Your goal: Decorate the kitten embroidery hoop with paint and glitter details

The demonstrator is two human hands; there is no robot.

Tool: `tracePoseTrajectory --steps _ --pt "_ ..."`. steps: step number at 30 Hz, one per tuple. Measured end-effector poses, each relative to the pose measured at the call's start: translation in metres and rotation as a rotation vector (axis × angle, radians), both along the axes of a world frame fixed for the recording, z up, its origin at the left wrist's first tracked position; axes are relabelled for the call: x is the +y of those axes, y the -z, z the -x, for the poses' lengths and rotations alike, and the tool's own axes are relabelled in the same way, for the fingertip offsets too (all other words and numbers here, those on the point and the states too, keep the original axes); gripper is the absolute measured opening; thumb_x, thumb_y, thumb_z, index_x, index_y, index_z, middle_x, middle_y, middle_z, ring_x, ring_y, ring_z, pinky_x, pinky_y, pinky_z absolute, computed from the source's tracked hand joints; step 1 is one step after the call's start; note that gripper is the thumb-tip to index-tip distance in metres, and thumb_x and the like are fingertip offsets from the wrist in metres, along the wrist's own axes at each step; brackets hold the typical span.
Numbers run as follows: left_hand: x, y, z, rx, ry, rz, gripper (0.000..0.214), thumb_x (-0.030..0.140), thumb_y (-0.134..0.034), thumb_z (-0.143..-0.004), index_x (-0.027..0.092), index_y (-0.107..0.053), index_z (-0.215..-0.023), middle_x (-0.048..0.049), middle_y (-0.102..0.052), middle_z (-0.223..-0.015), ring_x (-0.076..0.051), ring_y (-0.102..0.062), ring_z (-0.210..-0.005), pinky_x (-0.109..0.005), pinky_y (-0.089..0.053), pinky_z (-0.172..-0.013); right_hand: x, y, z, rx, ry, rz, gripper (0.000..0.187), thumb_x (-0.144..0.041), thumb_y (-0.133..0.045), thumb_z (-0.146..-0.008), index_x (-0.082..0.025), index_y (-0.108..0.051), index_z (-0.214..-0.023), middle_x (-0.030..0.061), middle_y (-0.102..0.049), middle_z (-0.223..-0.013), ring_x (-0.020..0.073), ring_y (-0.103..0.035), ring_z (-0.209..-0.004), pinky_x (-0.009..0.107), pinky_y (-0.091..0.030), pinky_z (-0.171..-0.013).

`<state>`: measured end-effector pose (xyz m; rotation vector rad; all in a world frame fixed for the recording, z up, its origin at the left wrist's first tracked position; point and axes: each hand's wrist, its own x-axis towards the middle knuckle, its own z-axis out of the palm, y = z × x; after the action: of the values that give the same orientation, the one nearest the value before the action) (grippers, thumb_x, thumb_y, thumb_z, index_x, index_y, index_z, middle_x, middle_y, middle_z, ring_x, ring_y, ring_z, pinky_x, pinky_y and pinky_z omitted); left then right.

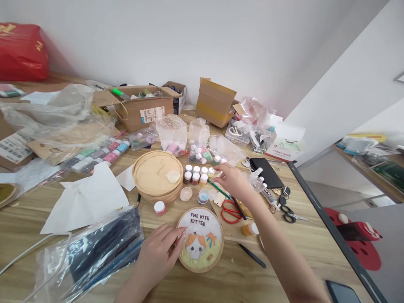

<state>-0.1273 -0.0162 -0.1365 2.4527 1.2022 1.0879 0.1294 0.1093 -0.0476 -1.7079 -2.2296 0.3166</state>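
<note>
One kitten embroidery hoop [202,240], L hand [158,248] on its edge

L fingers loose, unclenched, over hoop's left rim. R hand [232,181] fwd of hoop, fingertips at rightmost of white-lidded jars [195,179]; can't tell if grasped. Red-handled scissors [231,212] nearer wearer than R fingers; rnd wooden trays [151,172] left of them, past jars.

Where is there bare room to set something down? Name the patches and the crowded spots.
Bare tabletop shows below the hoop, between the left hand and black tool, and right of the right forearm, between the black scissors and phone. Beyond the hoop it is crowded: jars, round tray and bags sit close.
</note>
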Motion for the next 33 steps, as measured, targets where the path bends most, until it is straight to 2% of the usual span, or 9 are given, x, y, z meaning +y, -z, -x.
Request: tracePoseTrajectory --steps 4,8,11,14,18,20,23,27,33 --pt "0.000 0.000 0.000 -0.006 -0.001 0.000 0.013 0.019 -0.054 -0.093 0.018 -0.064 -0.100 -0.0022 -0.068 -0.078 -0.015 -0.063 -0.072 -0.028 -0.050 -0.067 -0.051 -0.012 -0.050 -0.002 0.124 0.023 0.023 -0.036 -0.062 -0.087 -0.022 -0.069 -0.103 0.0071 -0.071 -0.102 0.0169 -0.064 -0.068 0.033 -0.049 -0.072" --pt "0.001 0.001 0.001 -0.007 -0.002 -0.002 0.013 0.021 -0.054 -0.094 0.019 -0.064 -0.101 -0.0020 -0.067 -0.077 -0.015 -0.063 -0.071 -0.027 -0.050 -0.067 -0.111 0.007 -0.087 -0.072 0.224 0.208 0.034 -0.046 -0.064 -0.083 -0.026 -0.071 -0.109 0.0092 -0.069 -0.116 0.0207 -0.066 -0.072 0.034 -0.051 -0.068" --pt "0.000 0.001 0.001 -0.006 0.006 -0.008 0.013 0.021 -0.053 -0.094 0.019 -0.064 -0.101 -0.0023 -0.069 -0.080 -0.015 -0.064 -0.074 -0.028 -0.051 -0.069 -0.133 0.021 -0.093 -0.074 0.210 0.279 0.034 -0.043 -0.065 -0.083 -0.026 -0.072 -0.112 0.0095 -0.069 -0.118 0.0227 -0.068 -0.080 0.035 -0.053 -0.073" --pt "0.000 0.001 0.000 0.006 0.009 -0.020 0.014 0.021 -0.053 -0.094 0.019 -0.065 -0.101 -0.0022 -0.070 -0.081 -0.015 -0.065 -0.074 -0.028 -0.052 -0.070 -0.121 0.020 -0.080 -0.080 0.193 0.249 0.030 -0.040 -0.055 -0.091 -0.025 -0.073 -0.110 0.0098 -0.071 -0.114 0.0230 -0.069 -0.087 0.033 -0.052 -0.078" --pt "0.002 0.001 0.001 0.012 0.004 -0.039 0.015 0.021 -0.052 -0.094 0.018 -0.065 -0.099 -0.0023 -0.070 -0.079 -0.015 -0.065 -0.072 -0.028 -0.052 -0.067 -0.069 0.016 -0.048 -0.239 0.172 0.248 0.031 -0.035 -0.045 -0.096 -0.023 -0.072 -0.108 0.0091 -0.073 -0.111 0.0227 -0.068 -0.098 0.030 -0.049 -0.082" --pt "0.003 0.001 0.002 0.008 -0.009 -0.053 0.015 0.021 -0.051 -0.095 0.018 -0.065 -0.097 -0.0026 -0.070 -0.078 -0.015 -0.065 -0.070 -0.027 -0.052 -0.066 -0.043 0.022 -0.033 -0.314 0.159 0.309 0.030 -0.033 -0.051 -0.093 -0.021 -0.070 -0.113 0.0109 -0.074 -0.110 0.0245 -0.068 -0.099 0.030 -0.048 -0.081" --pt "0.005 0.001 0.003 0.007 -0.024 -0.057 0.016 0.021 -0.050 -0.095 0.019 -0.066 -0.096 -0.0032 -0.070 -0.078 -0.015 -0.066 -0.071 -0.027 -0.052 -0.066 -0.018 0.037 -0.019 -0.331 0.137 0.333 0.026 -0.026 -0.058 -0.088 -0.017 -0.070 -0.109 0.0130 -0.075 -0.103 0.0274 -0.068 -0.097 0.031 -0.049 -0.077" --pt "0.005 0.001 0.003 0.008 -0.022 -0.051 0.014 0.020 -0.052 -0.094 0.018 -0.065 -0.097 -0.0034 -0.070 -0.079 -0.015 -0.066 -0.072 -0.027 -0.052 -0.066 -0.014 0.044 -0.020 -0.310 0.118 0.341 0.019 -0.016 -0.059 -0.083 -0.015 -0.070 -0.098 0.0140 -0.075 -0.099 0.0262 -0.069 -0.091 0.029 -0.047 -0.071" --pt "0.003 0.003 0.003 0.005 -0.012 -0.052 0.013 0.019 -0.052 -0.094 0.018 -0.065 -0.096 -0.0027 -0.069 -0.078 -0.015 -0.064 -0.071 -0.028 -0.052 -0.067 -0.039 0.023 -0.042 -0.222 0.130 0.344 0.010 -0.020 -0.061 -0.082 -0.016 -0.068 -0.087 0.0088 -0.074 -0.086 0.0196 -0.068 -0.075 0.024 -0.042 -0.059"
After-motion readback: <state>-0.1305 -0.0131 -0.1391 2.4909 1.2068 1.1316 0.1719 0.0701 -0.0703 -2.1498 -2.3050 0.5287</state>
